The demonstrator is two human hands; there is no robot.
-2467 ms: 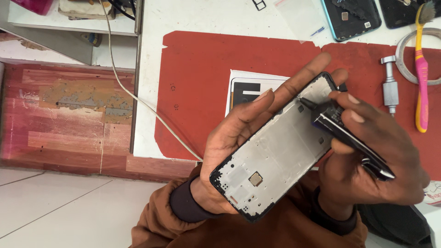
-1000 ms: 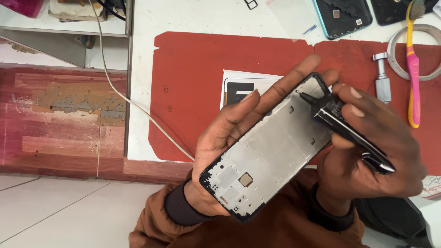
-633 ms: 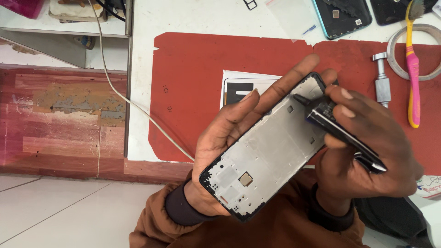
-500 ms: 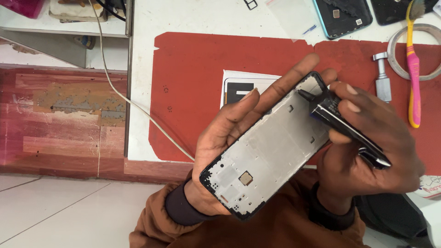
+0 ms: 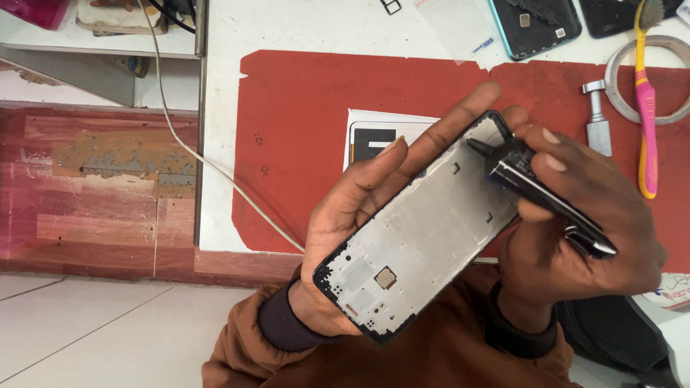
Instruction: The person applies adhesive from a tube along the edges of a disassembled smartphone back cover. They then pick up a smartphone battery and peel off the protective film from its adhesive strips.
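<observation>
Above the red mat (image 5: pixel 302 144), the left hand (image 5: pixel 352 237) still grips the phone frame (image 5: pixel 424 230) while the right hand (image 5: pixel 582 215), fingers pinching the dark tool (image 5: pixel 539 194), has barely shifted.

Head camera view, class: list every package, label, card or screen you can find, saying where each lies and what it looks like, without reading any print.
White card with a black rectangle: flat on the red mat, partly behind the left hand.
Clear plastic sleeve with a small blue tab: on the white bench top, above the mat.
White printed paper: at the right edge, only a corner showing.
No lit screen; the grey phone frame in hand shows bare metal.
</observation>
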